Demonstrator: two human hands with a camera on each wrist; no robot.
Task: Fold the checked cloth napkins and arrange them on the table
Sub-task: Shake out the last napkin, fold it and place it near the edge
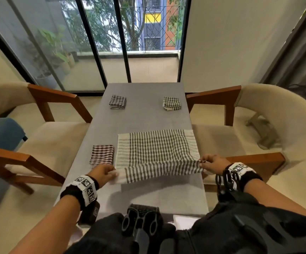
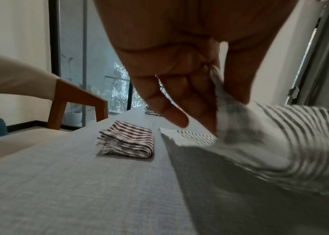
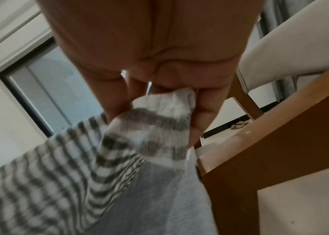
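Grey cloth covers the long table [image 1: 144,114], with wooden-armed chairs drawn up on both sides. Spread across its near half lies the open checked napkin [image 1: 157,147], far edge flat, near edge lifted off the surface and slack between the two hands. Three folded napkins are already set out: the reddish one [image 1: 102,154] just beside the open cloth on the left, a dark one [image 1: 117,101] and a pale one [image 1: 172,103] at the far end, well apart.

The left hand [image 1: 103,174] pinches the near left corner between thumb and fingertips [image 2: 179,120]; the right hand [image 1: 211,163] pinches the near right corner, fabric bunched in its curled fingers [image 3: 203,111].

The napkin looks light, thin and limp, sagging wherever unsupported, so the corners seem the right place to hold it. Kept taut, the edge should carry over to the far side squarely; let slack, it will likely wrinkle.
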